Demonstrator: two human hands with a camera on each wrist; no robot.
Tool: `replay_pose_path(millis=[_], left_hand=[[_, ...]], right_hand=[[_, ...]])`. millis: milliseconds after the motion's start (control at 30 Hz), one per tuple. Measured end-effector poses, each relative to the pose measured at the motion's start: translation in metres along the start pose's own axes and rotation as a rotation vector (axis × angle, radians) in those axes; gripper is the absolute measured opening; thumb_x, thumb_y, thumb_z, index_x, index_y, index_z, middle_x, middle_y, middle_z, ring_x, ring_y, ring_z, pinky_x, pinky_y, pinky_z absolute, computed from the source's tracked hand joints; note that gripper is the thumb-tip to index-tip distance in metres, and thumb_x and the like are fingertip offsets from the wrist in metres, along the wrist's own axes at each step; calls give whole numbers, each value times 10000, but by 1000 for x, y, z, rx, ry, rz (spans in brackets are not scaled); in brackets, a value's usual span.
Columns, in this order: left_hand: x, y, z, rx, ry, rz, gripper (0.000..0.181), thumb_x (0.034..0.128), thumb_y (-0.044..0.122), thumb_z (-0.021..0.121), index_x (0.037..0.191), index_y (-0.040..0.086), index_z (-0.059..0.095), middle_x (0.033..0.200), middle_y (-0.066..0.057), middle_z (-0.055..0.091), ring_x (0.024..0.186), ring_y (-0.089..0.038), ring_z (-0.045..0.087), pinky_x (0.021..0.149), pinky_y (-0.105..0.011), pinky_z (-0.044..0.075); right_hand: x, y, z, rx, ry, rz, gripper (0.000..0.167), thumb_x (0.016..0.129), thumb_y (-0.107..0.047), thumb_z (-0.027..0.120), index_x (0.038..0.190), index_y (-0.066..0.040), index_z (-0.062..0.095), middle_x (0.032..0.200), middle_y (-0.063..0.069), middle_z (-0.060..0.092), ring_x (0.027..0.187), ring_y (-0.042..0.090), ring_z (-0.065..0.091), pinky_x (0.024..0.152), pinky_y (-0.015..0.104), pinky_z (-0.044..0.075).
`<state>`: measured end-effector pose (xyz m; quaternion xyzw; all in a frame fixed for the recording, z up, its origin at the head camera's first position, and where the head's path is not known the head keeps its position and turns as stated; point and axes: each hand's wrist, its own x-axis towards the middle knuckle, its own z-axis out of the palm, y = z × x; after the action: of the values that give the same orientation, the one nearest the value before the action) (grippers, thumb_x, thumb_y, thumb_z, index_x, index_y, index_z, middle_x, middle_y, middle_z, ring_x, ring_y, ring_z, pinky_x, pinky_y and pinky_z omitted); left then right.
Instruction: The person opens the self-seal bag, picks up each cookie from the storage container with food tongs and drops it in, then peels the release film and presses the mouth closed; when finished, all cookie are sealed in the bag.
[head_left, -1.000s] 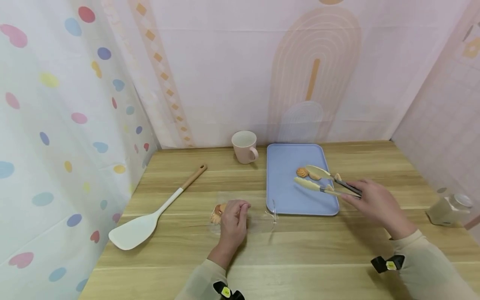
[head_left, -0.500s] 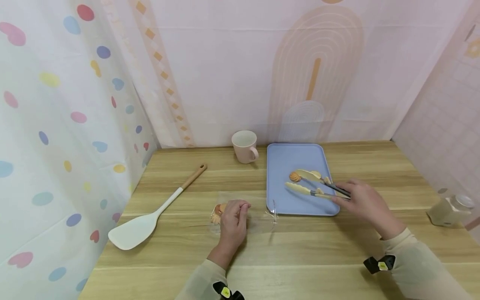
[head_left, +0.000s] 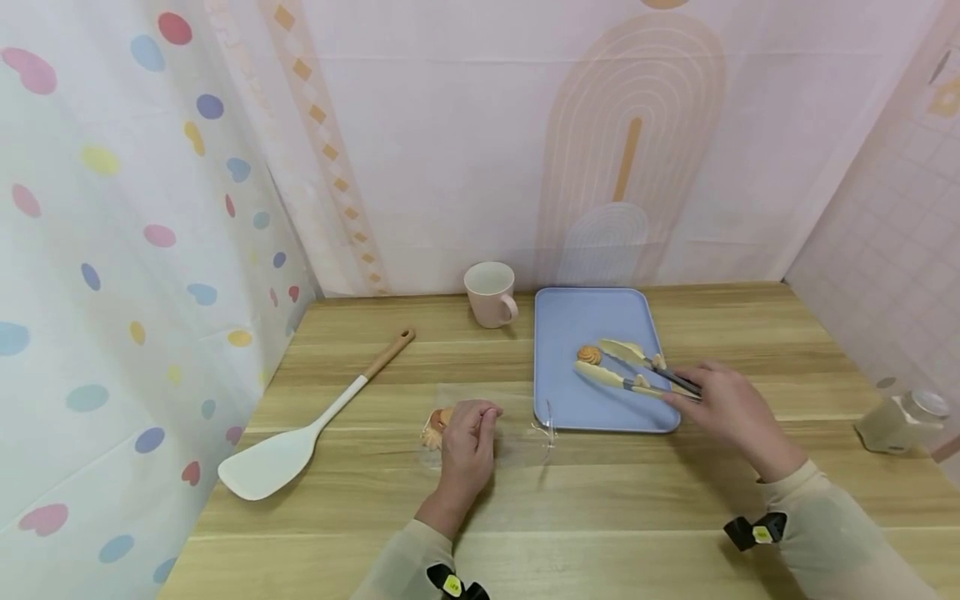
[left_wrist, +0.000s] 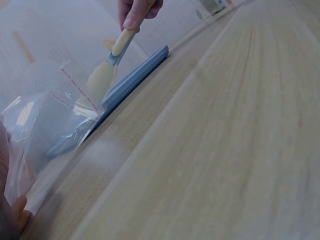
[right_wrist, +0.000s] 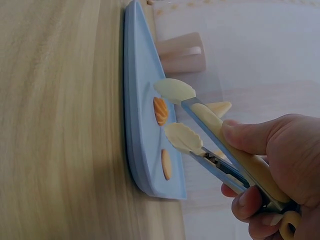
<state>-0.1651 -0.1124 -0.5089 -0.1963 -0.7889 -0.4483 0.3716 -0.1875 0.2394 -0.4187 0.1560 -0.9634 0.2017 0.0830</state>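
Observation:
My right hand grips a pair of tongs with pale scalloped tips, spread apart over the blue tray. Beside the tips on the tray lies a swirled cookie. A second cookie shows on the tray in the right wrist view; from the head, the tongs mostly cover it. My left hand, fingers curled, holds a clear plastic bag on the table. Cookies lie inside the bag, partly hidden by that hand. The bag's mouth stands raised toward the tray.
A pink mug stands left of the tray at the back. On the left lies a white turner with a wooden handle. A lidded jar stands at the right edge. Patterned curtains close off the back and sides.
The right hand has moved the tongs left and slightly nearer over the tray. The swirled cookie has shifted left and nearer too. The left hand and bag stay put.

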Motion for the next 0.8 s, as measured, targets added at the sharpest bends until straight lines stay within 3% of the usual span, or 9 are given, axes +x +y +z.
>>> replay_pose_path(millis=[500, 800], left_hand=[[1, 1, -1, -15, 1, 7, 129, 929, -25, 571, 849, 28, 657, 834, -39, 671, 832, -212, 598, 746, -290, 472], [0, 1, -1, -12, -1, 9, 119, 922, -21, 584, 861, 42, 664, 845, -39, 677, 843, -214, 601, 758, -292, 472]], right_hand=[[6, -1, 13, -13, 28, -25, 405, 849, -280, 737, 1116, 22, 690, 968, 169, 648, 700, 209, 528, 548, 327, 398], [-2, -3, 12, 5, 60, -37, 393, 840, -256, 750, 1110, 23, 692, 963, 160, 646, 711, 213, 531, 571, 330, 406]])
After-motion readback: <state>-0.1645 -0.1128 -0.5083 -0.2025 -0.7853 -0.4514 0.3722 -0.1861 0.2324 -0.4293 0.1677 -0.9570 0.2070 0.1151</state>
